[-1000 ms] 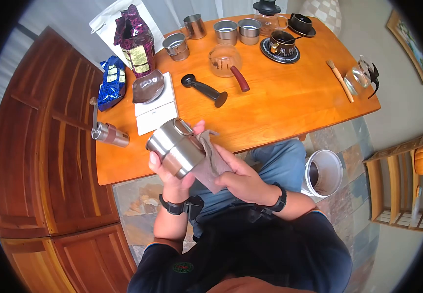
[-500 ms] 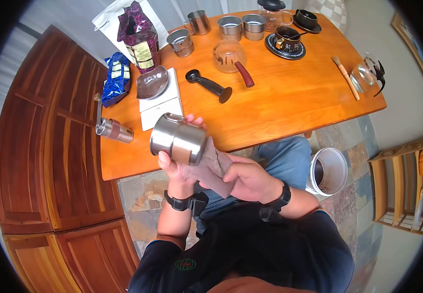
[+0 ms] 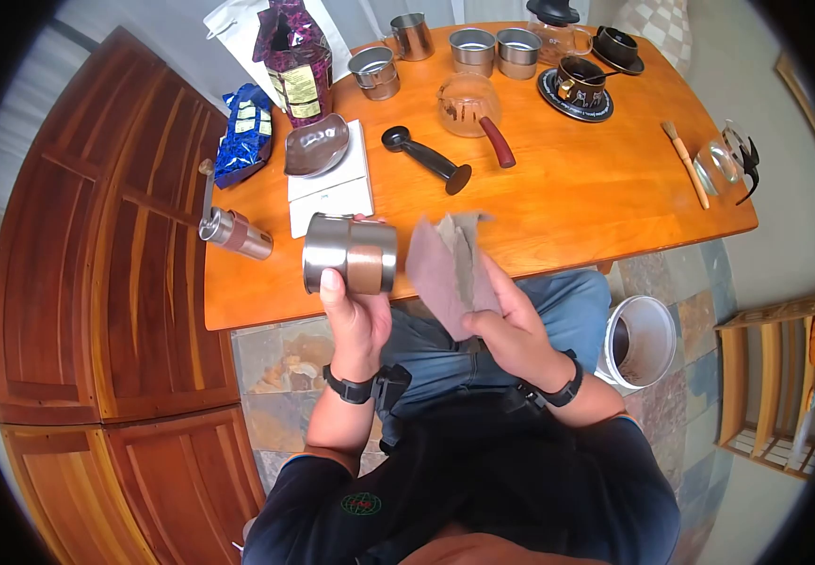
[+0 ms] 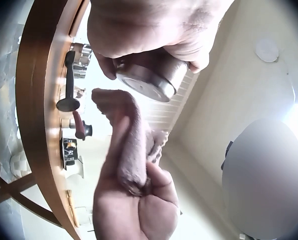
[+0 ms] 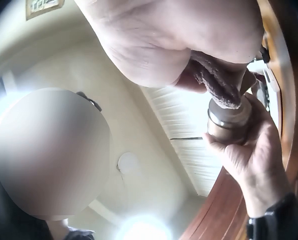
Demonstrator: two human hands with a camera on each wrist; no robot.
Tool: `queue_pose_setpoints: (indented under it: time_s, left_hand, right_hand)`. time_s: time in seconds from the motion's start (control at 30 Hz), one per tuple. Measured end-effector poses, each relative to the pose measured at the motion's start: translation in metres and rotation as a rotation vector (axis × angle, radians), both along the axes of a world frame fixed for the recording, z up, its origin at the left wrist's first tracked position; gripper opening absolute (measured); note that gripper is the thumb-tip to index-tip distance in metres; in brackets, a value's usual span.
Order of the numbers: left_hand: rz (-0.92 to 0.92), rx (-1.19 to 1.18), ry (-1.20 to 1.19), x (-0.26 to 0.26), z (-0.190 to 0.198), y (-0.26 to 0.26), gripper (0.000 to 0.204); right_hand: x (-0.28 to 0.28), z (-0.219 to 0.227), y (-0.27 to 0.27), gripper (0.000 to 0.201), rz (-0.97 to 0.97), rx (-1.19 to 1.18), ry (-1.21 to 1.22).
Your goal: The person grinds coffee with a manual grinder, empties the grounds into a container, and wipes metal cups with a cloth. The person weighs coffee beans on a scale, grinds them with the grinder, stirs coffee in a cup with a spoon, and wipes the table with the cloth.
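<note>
My left hand (image 3: 360, 330) grips a brushed steel cup (image 3: 346, 256) on its side, above the near table edge. The thumb lies along the cup's lower side, and the other fingers are mostly hidden behind it. In the left wrist view the cup's flat round base (image 4: 149, 89) faces the cloth. A folded mauve-grey cloth (image 3: 440, 278) is pinched between the thumb and fingers of my right hand (image 3: 525, 341). In the head view a narrow gap separates cloth and cup. The right wrist view has the cloth (image 5: 216, 85) overlapping the cup (image 5: 228, 125).
On the wooden table (image 3: 577, 193) are a hand grinder (image 3: 238, 234), a brown dish (image 3: 318, 148) over a white slab, a black scoop (image 3: 426, 160), and a glass pot (image 3: 468, 102). Several steel cups stand behind. A brush (image 3: 685, 165) lies right; a white bucket (image 3: 641, 341) stands on the floor.
The cloth has come away from the cup's base end, moving right and up with my right hand. My left hand has turned the cup closer to level. The head view has shifted slightly.
</note>
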State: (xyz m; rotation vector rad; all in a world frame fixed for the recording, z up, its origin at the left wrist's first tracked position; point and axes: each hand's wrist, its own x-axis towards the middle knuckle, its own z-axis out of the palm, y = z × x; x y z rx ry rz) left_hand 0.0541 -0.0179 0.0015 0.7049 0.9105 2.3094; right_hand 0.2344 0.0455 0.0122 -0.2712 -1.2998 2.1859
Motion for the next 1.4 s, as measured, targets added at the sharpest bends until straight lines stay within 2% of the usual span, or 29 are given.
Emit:
queue_pose_setpoints:
  time_s: [0.03, 0.07, 0.13, 0.17, 0.23, 0.37, 0.43, 0.47, 0.5, 0.57, 0.6, 0.63, 0.7, 0.73, 0.83, 0.87, 0.9, 0.93, 0.97, 1.03, 1.1, 1.17, 1.23, 1.3, 1.4]
  left_hand:
    - [-0.075, 0.011, -0.034, 0.003, 0.001, 0.000, 0.080]
    - [-0.151, 0.021, -0.067, 0.006, 0.001, 0.000, 0.080]
    - [-0.158, 0.021, -0.111, 0.013, 0.000, 0.004, 0.081]
    - [-0.164, 0.020, -0.153, 0.015, 0.000, 0.005, 0.081]
    - [-0.180, 0.009, -0.194, 0.012, 0.003, 0.006, 0.079]
    - [-0.178, 0.047, -0.316, -0.003, 0.011, 0.005, 0.074]
    - [-0.278, 0.121, -0.411, -0.008, 0.015, 0.003, 0.074]
    - [-0.252, 0.089, -0.509, -0.006, 0.022, 0.002, 0.077]
    - [-0.253, 0.087, -0.509, -0.008, 0.021, 0.001, 0.077]
    - [-0.308, 0.097, -0.647, -0.015, 0.023, -0.001, 0.079]
    - [-0.324, 0.101, -0.695, -0.016, 0.024, -0.004, 0.081]
    - [-0.323, 0.099, -0.695, -0.018, 0.022, -0.005, 0.081]
    - [-0.510, 0.197, -0.753, -0.023, 0.013, -0.009, 0.080]
    - [-0.511, 0.195, -0.754, -0.022, 0.014, -0.009, 0.080]
    - [-0.504, 0.152, -0.741, -0.018, 0.014, -0.009, 0.079]
    - [-0.477, 0.093, -0.607, -0.014, 0.014, -0.008, 0.078]
    - [-0.450, 0.035, -0.472, -0.011, 0.013, -0.007, 0.078]
    - [-0.453, 0.033, -0.472, -0.007, 0.012, -0.007, 0.078]
    - [-0.387, -0.037, -0.331, -0.004, 0.009, -0.007, 0.077]
    - [-0.249, -0.172, -0.049, 0.002, 0.003, -0.009, 0.077]
    - [-0.234, -0.173, -0.026, 0.006, -0.003, -0.011, 0.079]
    - [-0.174, -0.226, 0.194, 0.009, -0.001, -0.012, 0.081]
    - [-0.126, -0.223, 0.228, 0.009, -0.005, -0.013, 0.083]
    - [-0.083, -0.247, 0.189, 0.006, -0.007, -0.016, 0.085]
    - [-0.051, -0.245, 0.140, 0.002, -0.007, -0.014, 0.081]
  right_hand:
    - [-0.001, 0.002, 0.000, 0.078, -0.065, 0.151, -0.023]
    - [-0.005, 0.001, -0.001, 0.078, -0.065, 0.151, -0.024]
    - [-0.014, -0.002, -0.006, 0.076, -0.121, 0.602, -0.106]
    - [-0.015, -0.001, -0.007, 0.076, -0.122, 0.602, -0.105]
    - [-0.015, 0.001, -0.012, 0.075, -0.035, 0.818, -0.163]
    - [-0.017, -0.008, -0.017, 0.072, 0.085, 0.888, -0.174]
    - [-0.015, -0.008, -0.013, 0.072, 0.119, 0.875, -0.170]
    - [-0.014, -0.008, -0.010, 0.072, 0.156, 0.864, -0.167]
    - [-0.012, -0.007, -0.006, 0.072, 0.155, 0.862, -0.168]
    - [-0.007, -0.002, 0.002, 0.070, 0.064, 0.670, -0.031]
    - [-0.002, 0.004, 0.001, 0.068, 0.107, 0.374, -0.048]
    - [0.000, -0.001, 0.003, 0.068, 0.107, 0.372, -0.048]
    - [0.005, -0.014, 0.005, 0.066, -0.056, 0.235, -0.124]
    - [0.005, -0.014, 0.005, 0.066, -0.058, 0.232, -0.125]
    - [0.001, -0.014, 0.002, 0.066, -0.207, 0.180, -0.027]
    - [0.000, -0.012, 0.000, 0.066, -0.210, 0.178, -0.027]
    - [0.001, -0.007, -0.002, 0.065, -0.225, 0.281, -0.031]
    - [0.000, -0.004, -0.003, 0.065, -0.240, 0.384, -0.036]
    - [-0.001, -0.003, -0.003, 0.065, -0.242, 0.383, -0.036]
    - [-0.004, 0.000, 0.002, 0.063, -0.379, 0.820, -0.077]
    - [-0.011, 0.002, 0.001, 0.058, -0.352, 0.824, -0.090]
    - [-0.015, 0.007, 0.000, 0.055, -0.378, 1.028, -0.154]
    - [-0.018, 0.006, -0.001, 0.052, -0.412, 1.061, -0.126]
    - [-0.017, 0.003, -0.004, 0.049, -0.325, 1.140, -0.204]
    - [-0.016, 0.004, 0.000, 0.047, -0.297, 1.211, -0.155]
